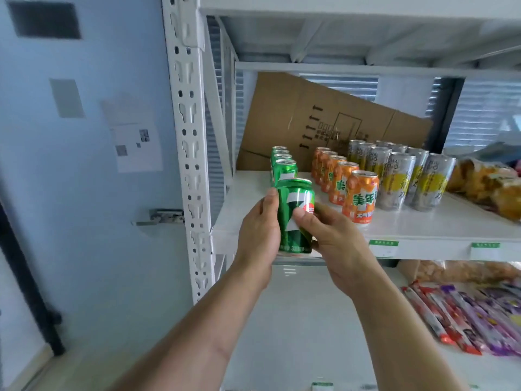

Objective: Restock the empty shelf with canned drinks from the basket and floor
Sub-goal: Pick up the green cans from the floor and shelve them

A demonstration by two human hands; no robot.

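Both hands hold one green soda can [295, 215] upright at the front edge of the white shelf [423, 224], its base level with the shelf lip. The left hand [258, 235] wraps the can's left side, thumb up along the wall; its fingers pass behind the can and are hidden. The right hand [329, 235] grips from the right, its thumb across the label; its other fingers are mostly hidden behind the can too. The small print on the can's lower band is too blurred to read.

Directly behind the held can stands a row of green cans [283, 165], each one covering most of the next. To the right runs a row of orange cans [349, 187], then taller silver cans with yellow labels [406, 176] in two rows. Snack bags [490, 190] at the far right are cut off by the frame edge. A flattened cardboard box [324, 119] leans tilted against the back, its lower part hidden by the cans. On the shelf below lie long wrapped snack sticks [462, 317], partly cut off at the right.
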